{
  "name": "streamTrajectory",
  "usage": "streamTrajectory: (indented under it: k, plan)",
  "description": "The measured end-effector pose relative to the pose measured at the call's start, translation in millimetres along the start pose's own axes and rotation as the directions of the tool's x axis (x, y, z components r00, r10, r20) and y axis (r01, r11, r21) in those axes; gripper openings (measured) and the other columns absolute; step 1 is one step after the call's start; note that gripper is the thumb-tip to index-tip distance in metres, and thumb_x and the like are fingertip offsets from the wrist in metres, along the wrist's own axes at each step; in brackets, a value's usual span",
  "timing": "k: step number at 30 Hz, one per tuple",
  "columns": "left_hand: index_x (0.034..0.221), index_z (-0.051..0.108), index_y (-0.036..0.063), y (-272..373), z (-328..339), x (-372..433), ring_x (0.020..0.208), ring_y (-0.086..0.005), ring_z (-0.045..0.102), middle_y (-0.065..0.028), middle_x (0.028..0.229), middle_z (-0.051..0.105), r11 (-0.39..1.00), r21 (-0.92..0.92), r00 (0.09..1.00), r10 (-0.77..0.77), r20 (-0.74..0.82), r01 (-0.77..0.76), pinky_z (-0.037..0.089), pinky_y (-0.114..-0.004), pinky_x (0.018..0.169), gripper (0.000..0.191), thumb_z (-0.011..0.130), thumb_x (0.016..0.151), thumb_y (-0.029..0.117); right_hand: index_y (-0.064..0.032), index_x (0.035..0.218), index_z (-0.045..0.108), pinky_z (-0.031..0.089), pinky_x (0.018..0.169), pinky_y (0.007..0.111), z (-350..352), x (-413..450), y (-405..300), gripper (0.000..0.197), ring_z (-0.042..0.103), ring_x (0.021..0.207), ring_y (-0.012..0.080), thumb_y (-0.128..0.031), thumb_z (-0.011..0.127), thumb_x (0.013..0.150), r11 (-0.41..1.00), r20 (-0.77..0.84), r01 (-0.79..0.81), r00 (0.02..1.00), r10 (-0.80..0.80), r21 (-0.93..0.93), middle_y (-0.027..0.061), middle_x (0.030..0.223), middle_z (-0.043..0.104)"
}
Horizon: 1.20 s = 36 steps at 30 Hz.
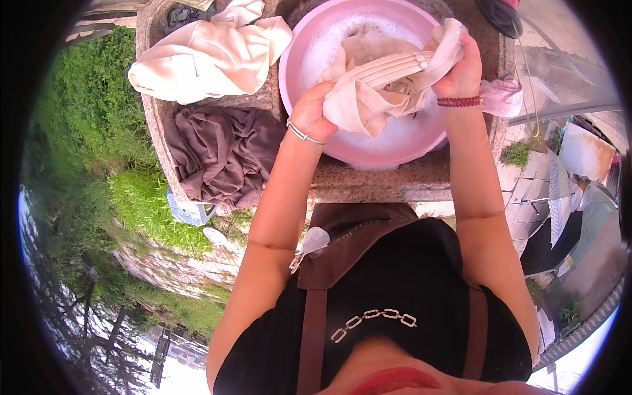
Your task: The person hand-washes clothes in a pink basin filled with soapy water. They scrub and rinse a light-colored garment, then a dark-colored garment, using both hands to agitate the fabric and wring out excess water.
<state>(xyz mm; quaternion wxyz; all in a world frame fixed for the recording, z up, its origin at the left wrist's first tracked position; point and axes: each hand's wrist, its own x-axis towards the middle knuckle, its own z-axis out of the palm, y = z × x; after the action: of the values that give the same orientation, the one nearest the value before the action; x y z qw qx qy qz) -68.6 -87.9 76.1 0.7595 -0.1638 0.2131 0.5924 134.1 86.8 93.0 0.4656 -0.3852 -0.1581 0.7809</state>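
Note:
Over a pink plastic basin [289, 74] of sudsy water, both hands hold a wet cream garment [375, 79] with buttons and a pleated band. My left hand [314, 111], wearing a pale bracelet, grips its lower edge at the basin's near left part. On the other side, my right hand [461, 69], with a red beaded bracelet, grips the raised end of the band. Part of the garment hangs down towards the suds; its underside is hidden.
The basin stands in a stone sink [380, 190]. A cream cloth [212, 61] and a dark brown cloth [222, 153] lie on its left side. A pink cloth [501, 96] hangs at the right rim, near a dark brush or shoe-like item [498, 17].

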Motion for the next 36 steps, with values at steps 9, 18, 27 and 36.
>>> streamTrajectory:
  k: [9, 18, 27, 36]
  plan:
    - [0.121, 0.045, -0.0090, 19.0, -13.7, -45.9, 0.099, -0.0326, 0.060, -0.0203, 0.113, 0.057, 0.922, 0.317, 0.893, 0.323, -0.313, -0.222, 0.052, -0.044, 0.085, 0.041, 0.046, 0.084, 0.008, -0.0022, 0.108, 0.057, 0.051, 0.071, 0.034, -13.3, -16.5, -16.9, 0.034, 0.064, 0.079, 0.0281, -0.013, 0.064, 0.077, 0.886, -0.100, 0.123, 0.977, -0.186, -0.447, 0.0124, 0.089, 0.066]
    - [0.118, 0.047, -0.0059, -22.5, -34.1, -27.5, 0.092, -0.0242, 0.062, -0.0134, 0.105, 0.062, 0.802, 0.588, 0.908, 0.317, -0.276, -0.101, 0.050, -0.036, 0.082, 0.041, 0.059, 0.080, 0.002, -0.0075, 0.110, 0.058, 0.047, 0.084, 0.042, -47.9, -15.9, 52.2, 0.040, 0.060, 0.095, 0.0348, -0.033, 0.054, 0.080, -0.448, 0.170, 0.218, 0.975, 0.145, -0.867, 0.0185, 0.099, 0.063]
    - [0.120, 0.033, -0.0115, -42.3, -14.8, -27.0, 0.121, -0.0510, 0.031, -0.0365, 0.127, 0.032, -0.635, 0.746, 0.663, 0.648, 0.374, 0.200, 0.032, -0.046, 0.103, 0.082, 0.079, 0.059, 0.019, -0.0022, 0.112, 0.053, 0.044, 0.091, 0.043, -21.7, 57.6, 94.1, 0.051, 0.054, 0.108, 0.0336, -0.037, 0.064, 0.076, -0.530, 0.359, 0.259, 0.928, -0.094, -0.808, 0.0191, 0.113, 0.058]
    - [0.110, 0.043, -0.0026, 1.8, -63.5, 22.5, 0.105, -0.0411, 0.050, -0.0251, 0.110, 0.053, -0.642, 0.748, 0.830, 0.502, 0.243, 0.169, 0.041, -0.043, 0.090, 0.069, 0.081, 0.061, 0.026, -0.0071, 0.095, 0.057, 0.047, 0.078, 0.040, -18.5, 6.7, 89.1, 0.025, 0.059, 0.089, 0.0336, -0.017, 0.063, 0.074, -0.204, 0.320, 0.305, 0.946, -0.042, -0.930, 0.0169, 0.092, 0.063]
